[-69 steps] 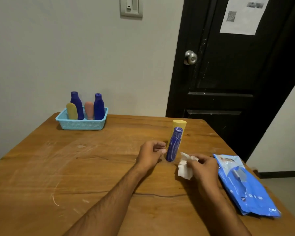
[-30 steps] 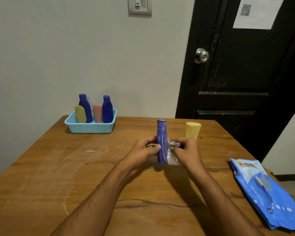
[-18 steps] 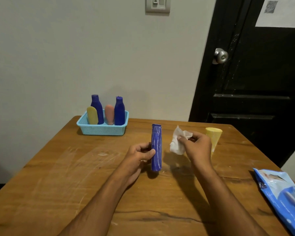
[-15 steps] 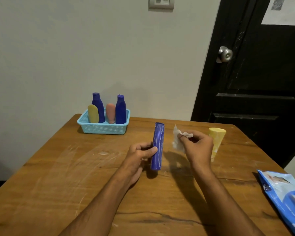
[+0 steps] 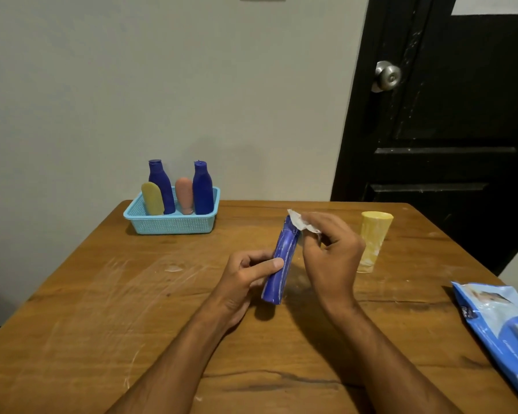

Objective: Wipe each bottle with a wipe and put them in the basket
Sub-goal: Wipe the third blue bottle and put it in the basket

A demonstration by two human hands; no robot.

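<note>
wipe and tube now meet: half a second ago the crumpled white wipe [image 5: 300, 224] was held apart to the right of the slim dark-blue plastic tube [image 5: 281, 261], and now the right hand [image 5: 331, 258] has brought it onto the tube's upper end, where it covers the tip. the tube has tilted too — its top leans right and away, while earlier it stood nearly upright. the view has also swung so that the door sits further right and the wall switch is almost out of sight at the top.

the left hand [image 5: 245, 279] grips the lower half of the tube, its fingers curled round the far side and the thumb laid across the front; the tube's base hangs just above the brown wooden table [image 5: 108, 318], or perhaps touches it — i cannot tell which. the right hand pinches the wipe between thumb and curled fingers, closed tightly on it against the tube.

behind the right hand stands a yellow plastic tube on its cap [image 5: 373, 240], upright on the table and untouched. at the far left edge of the table sits a light-blue perforated plastic basket [image 5: 174, 227] holding four bottles upright: two tall dark-blue ones, a shorter yellow one and a peach one. a blue packet of wipes [image 5: 503, 327] lies at the table's right edge, well apart from both hands.
</note>
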